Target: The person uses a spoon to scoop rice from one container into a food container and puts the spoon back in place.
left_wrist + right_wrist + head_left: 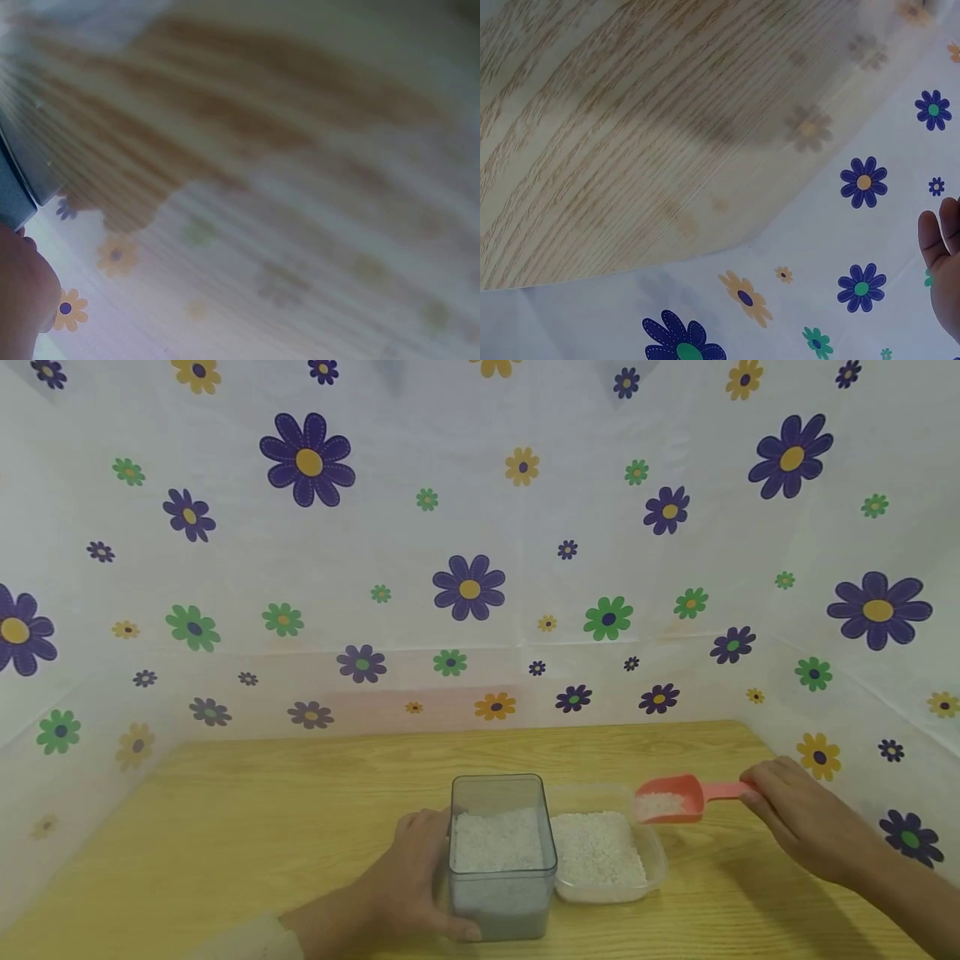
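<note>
My left hand grips the left side of a tall grey see-through container, its thumb across the near face. White rice fills much of that container. Out to the right, my right hand holds a pink scoop by its handle. Some rice lies in the scoop, which is over the right back corner of a low clear tub. That tub also holds rice and stands close against the grey container's right side. In the left wrist view, part of the left hand shows below the container's corner.
The wood-grain table carries both containers near its front. A white sheet with printed flowers hangs behind it and along both sides. In the right wrist view, the table edge meets this sheet.
</note>
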The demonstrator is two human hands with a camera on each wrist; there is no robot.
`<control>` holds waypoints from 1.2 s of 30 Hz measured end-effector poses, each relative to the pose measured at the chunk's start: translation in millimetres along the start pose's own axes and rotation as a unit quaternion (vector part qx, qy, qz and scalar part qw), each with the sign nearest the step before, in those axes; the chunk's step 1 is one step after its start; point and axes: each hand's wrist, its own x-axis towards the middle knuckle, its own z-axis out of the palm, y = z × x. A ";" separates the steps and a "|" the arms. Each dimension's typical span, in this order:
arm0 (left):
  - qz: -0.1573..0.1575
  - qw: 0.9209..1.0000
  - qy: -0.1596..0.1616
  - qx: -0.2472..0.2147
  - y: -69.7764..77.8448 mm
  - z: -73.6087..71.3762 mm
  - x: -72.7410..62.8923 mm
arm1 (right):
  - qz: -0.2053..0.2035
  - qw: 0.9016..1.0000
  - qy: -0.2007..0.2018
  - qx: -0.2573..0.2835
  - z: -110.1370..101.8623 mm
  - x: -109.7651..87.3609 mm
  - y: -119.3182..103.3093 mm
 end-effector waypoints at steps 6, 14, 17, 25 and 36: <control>0.010 1.000 0.009 -0.001 -1.2 1.4 0.8 | -0.006 1.000 -0.012 -0.005 -6.0 -0.2 -1.5; 0.012 1.000 0.015 -0.001 -0.1 1.2 0.4 | -0.001 1.000 -0.013 -0.013 -13.7 0.5 -3.7; 0.010 1.000 0.015 0.003 0.6 0.8 0.1 | -0.011 1.000 -0.006 -0.010 -15.8 0.2 -4.7; 0.000 1.000 0.010 0.005 0.9 0.6 -0.6 | -0.024 0.999 -0.011 -0.021 -22.6 -1.5 -9.0; 0.003 1.000 0.009 0.019 1.9 -0.7 -0.7 | -0.083 0.996 -0.001 -0.030 -29.7 4.0 -20.8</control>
